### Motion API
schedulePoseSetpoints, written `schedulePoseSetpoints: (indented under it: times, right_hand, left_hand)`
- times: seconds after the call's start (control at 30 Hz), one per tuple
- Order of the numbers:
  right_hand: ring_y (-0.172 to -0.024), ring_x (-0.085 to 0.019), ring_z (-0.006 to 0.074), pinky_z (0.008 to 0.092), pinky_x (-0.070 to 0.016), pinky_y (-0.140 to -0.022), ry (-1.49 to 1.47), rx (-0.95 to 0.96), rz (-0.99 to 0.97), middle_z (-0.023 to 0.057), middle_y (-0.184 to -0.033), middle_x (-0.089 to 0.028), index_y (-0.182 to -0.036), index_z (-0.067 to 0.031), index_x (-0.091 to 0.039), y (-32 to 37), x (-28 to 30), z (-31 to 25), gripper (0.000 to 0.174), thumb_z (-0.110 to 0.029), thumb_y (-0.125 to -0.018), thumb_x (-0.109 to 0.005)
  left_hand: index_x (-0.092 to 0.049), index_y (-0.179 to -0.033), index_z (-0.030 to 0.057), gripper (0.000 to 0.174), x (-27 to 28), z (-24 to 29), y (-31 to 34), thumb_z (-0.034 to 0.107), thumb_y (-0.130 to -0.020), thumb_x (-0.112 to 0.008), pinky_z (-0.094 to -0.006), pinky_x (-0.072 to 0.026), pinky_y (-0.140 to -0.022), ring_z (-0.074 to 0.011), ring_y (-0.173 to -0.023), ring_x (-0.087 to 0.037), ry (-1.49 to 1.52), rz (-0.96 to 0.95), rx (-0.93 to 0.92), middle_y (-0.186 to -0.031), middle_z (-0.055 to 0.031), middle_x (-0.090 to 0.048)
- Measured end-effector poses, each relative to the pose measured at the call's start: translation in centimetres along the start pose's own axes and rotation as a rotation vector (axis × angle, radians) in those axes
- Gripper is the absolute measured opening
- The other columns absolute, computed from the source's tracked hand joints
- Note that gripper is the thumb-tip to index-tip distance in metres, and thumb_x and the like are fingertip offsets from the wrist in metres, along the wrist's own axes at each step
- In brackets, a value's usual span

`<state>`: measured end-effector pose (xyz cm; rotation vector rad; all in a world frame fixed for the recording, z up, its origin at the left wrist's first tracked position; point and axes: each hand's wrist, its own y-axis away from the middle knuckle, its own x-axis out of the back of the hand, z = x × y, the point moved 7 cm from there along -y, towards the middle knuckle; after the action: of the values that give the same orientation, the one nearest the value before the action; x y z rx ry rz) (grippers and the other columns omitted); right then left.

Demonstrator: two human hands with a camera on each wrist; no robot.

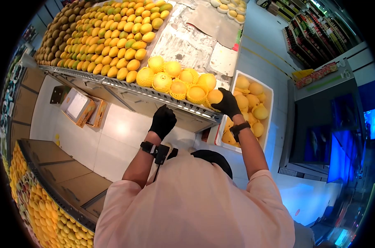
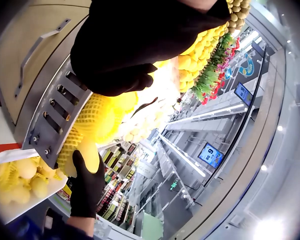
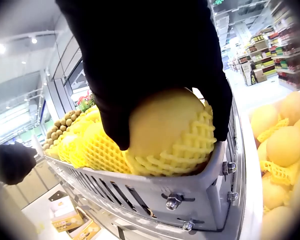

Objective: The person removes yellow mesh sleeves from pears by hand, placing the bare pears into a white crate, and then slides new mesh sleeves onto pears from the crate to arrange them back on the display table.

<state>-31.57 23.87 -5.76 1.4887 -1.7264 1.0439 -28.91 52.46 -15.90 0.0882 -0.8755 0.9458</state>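
My right hand (image 1: 226, 103), in a black glove, grips a round yellow fruit (image 3: 167, 132) at the right front corner of the display shelf. Thumb and fingers lie on either side of it, and a foam net covers its lower part. Beside it on the shelf sit several more yellow fruits in foam nets (image 1: 178, 87), in short rows behind the slotted metal rim (image 3: 135, 197). My left hand (image 1: 163, 120), also black-gloved, hovers just in front of that rim. Its fingers are loosely curled, with nothing seen in them.
A white foam box (image 1: 268, 118) of similar yellow fruits stands right of the shelf corner. Mangoes (image 1: 113, 39) and brown round fruits (image 1: 57, 33) fill the shelf's left. Cartons (image 1: 78, 107) lie on the floor by the cabinets. Another fruit display (image 1: 43, 202) is at lower left.
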Motion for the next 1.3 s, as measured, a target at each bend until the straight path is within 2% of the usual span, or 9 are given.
schedulePoseSetpoints:
  times: [0.1, 0.2, 0.3, 0.37, 0.47, 0.53, 0.57, 0.87, 1.3]
  right_hand:
    - [-0.100, -0.060, 0.0379, 0.0424, -0.0504, -0.087, -0.012, 0.012, -0.033, 0.0212, -0.107, -0.064, -0.120, -0.0024, -0.056, -0.5, -0.7, 1.5, 0.070, -0.032, -0.062, -0.082]
    - [-0.104, -0.059, 0.0382, 0.0424, -0.0494, -0.089, -0.022, -0.010, -0.112, 0.0212, -0.112, -0.062, -0.123, -0.0028, -0.054, -0.8, -0.7, 1.5, 0.075, -0.035, -0.062, -0.083]
    - [-0.110, -0.058, 0.0370, 0.0409, -0.0478, -0.093, -0.040, 0.004, -0.090, 0.0216, -0.118, -0.060, -0.127, -0.0016, -0.052, -0.6, -1.5, 2.4, 0.080, -0.037, -0.063, -0.084]
    - [-0.114, -0.056, 0.0355, 0.0397, -0.0464, -0.096, -0.067, -0.015, -0.078, 0.0221, -0.123, -0.058, -0.131, -0.0004, -0.049, -0.4, -1.5, 2.7, 0.085, -0.036, -0.062, -0.085]
    - [-0.118, -0.054, 0.0344, 0.0389, -0.0447, -0.099, -0.151, -0.067, -0.077, 0.0233, -0.128, -0.055, -0.134, 0.0016, -0.045, 0.1, -0.8, 2.5, 0.091, -0.036, -0.062, -0.086]
    - [-0.117, -0.054, 0.0355, 0.0394, -0.0443, -0.099, -0.251, -0.053, -0.040, 0.0245, -0.126, -0.055, -0.135, 0.0027, -0.044, 0.5, -0.5, 2.8, 0.093, -0.037, -0.062, -0.085]
    - [-0.119, -0.053, 0.0350, 0.0395, -0.0431, -0.101, -0.254, -0.059, -0.047, 0.0243, -0.127, -0.054, -0.137, 0.0024, -0.042, 0.5, -0.6, 3.2, 0.096, -0.036, -0.061, -0.086]
    - [-0.123, -0.051, 0.0316, 0.0378, -0.0427, -0.102, -0.261, -0.109, -0.161, 0.0217, -0.133, -0.051, -0.140, 0.0027, -0.037, 0.4, -2.5, 4.2, 0.102, -0.033, -0.058, -0.089]
    - [-0.115, -0.057, 0.0344, 0.0387, -0.0468, -0.096, -0.187, -0.120, -0.171, 0.0218, -0.124, -0.058, -0.136, -0.0005, -0.044, 0.2, -0.4, 3.1, 0.091, -0.035, -0.063, -0.085]
  left_hand:
    - [-0.052, -0.085, 0.0096, 0.011, 1.1, 5.5, -1.2, 0.009, -0.095, -0.046, -0.0265, -0.0462, -0.060, -0.0133, -0.066, -0.053, -0.413, -0.050, -0.241, -0.073, -0.0034, -0.053]
    - [-0.053, -0.112, 0.0059, 0.018, -0.7, 7.1, -2.0, 0.010, -0.095, -0.048, -0.0270, -0.0506, -0.073, -0.0148, -0.085, -0.060, 0.383, -0.106, -0.202, -0.101, -0.0084, -0.061]
    - [-0.044, -0.134, 0.0055, 0.039, -4.4, 8.4, -3.2, 0.012, -0.097, -0.049, -0.0289, -0.0523, -0.082, -0.0179, -0.099, -0.063, 1.437, -0.408, 0.327, -0.123, -0.0121, -0.060]
    - [-0.043, -0.134, 0.0081, 0.037, -6.3, 8.6, -4.9, 0.013, -0.098, -0.047, -0.0297, -0.0526, -0.081, -0.0190, -0.097, -0.063, 1.178, -0.357, 0.198, -0.121, -0.0119, -0.060]
    - [-0.042, -0.134, 0.0127, 0.037, -7.0, 10.3, -6.4, 0.022, -0.099, -0.049, -0.0292, -0.0532, -0.073, -0.0185, -0.088, -0.064, 1.154, -0.323, 0.257, -0.114, -0.0106, -0.063]
    - [-0.043, -0.133, 0.0128, 0.038, -8.9, 10.2, -5.8, 0.026, -0.098, -0.052, -0.0287, -0.0531, -0.070, -0.0174, -0.083, -0.065, 1.440, -0.362, 0.794, -0.110, -0.0097, -0.065]
    - [-0.043, -0.132, 0.0146, 0.040, -9.3, 10.3, -6.0, 0.025, -0.096, -0.056, -0.0272, -0.0525, -0.066, -0.0151, -0.079, -0.064, 1.473, -0.382, 0.824, -0.105, -0.0081, -0.066]
    - [-0.047, -0.126, 0.0145, 0.040, -11.8, 9.9, -7.3, 0.015, -0.089, -0.062, -0.0227, -0.0477, -0.058, -0.0078, -0.073, -0.060, 1.375, -0.354, 0.810, -0.094, -0.0006, -0.064]
    - [-0.053, -0.121, 0.0146, 0.032, -9.6, 12.6, -7.3, 0.013, -0.090, -0.062, -0.0201, -0.0477, -0.065, -0.0048, -0.077, -0.059, 1.461, -0.302, 0.855, -0.095, 0.0015, -0.063]
